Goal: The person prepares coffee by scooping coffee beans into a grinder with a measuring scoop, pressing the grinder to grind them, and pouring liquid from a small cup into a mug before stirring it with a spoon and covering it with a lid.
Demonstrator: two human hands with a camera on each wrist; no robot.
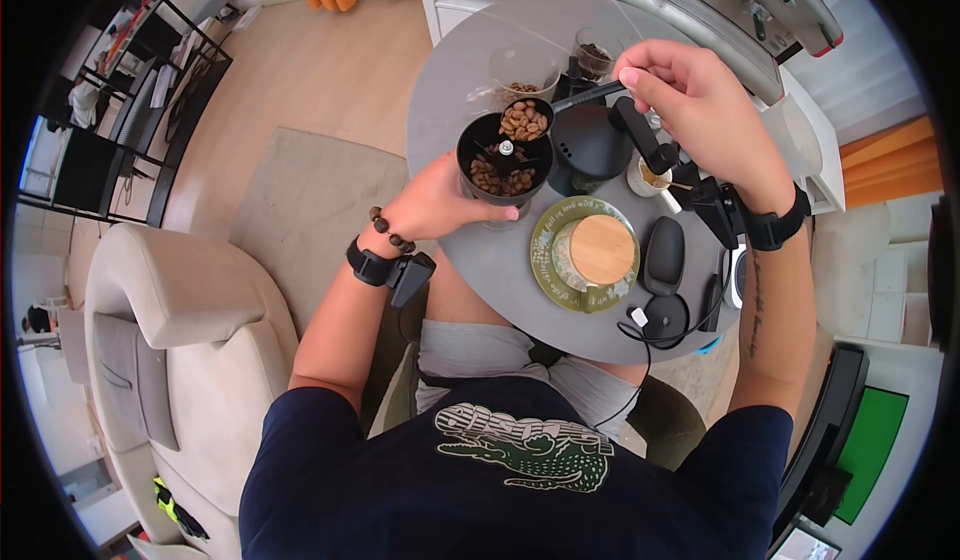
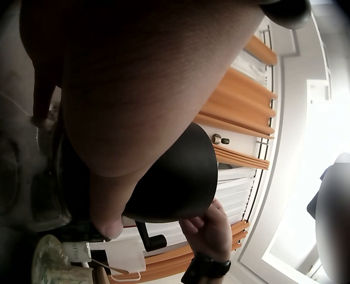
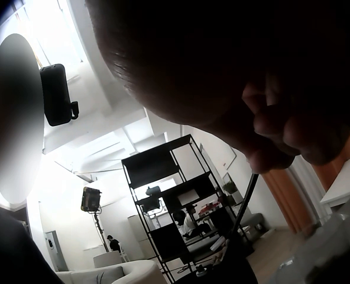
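Observation:
My left hand (image 1: pixel 440 195) grips a black coffee grinder hopper (image 1: pixel 465 182), thumb along its near side. Coffee beans (image 1: pixel 490 175) lie inside around a central metal spindle. With thumb and fingertips, my right hand (image 1: pixel 690 100) pinches the black handle of a coffee scoop (image 1: pixel 590 94). The scoop's bowl, full of beans (image 1: pixel 524 120), overlaps the hopper's far rim in the head view. From the left wrist, the hopper's dark outer wall (image 2: pixel 181 171) shows beside my thumb. The right wrist view catches the thin scoop handle (image 3: pixel 246 204) below my fingers.
Behind the hopper stands a clear cup (image 1: pixel 525 65) with beans. To the right are a dark round container (image 1: pixel 595 145), a crank handle (image 1: pixel 640 132) and a small white cup (image 1: pixel 648 178). Nearer lie a green plate (image 1: pixel 545 270) bearing a wood-lidded jar, and a black case (image 1: pixel 663 255).

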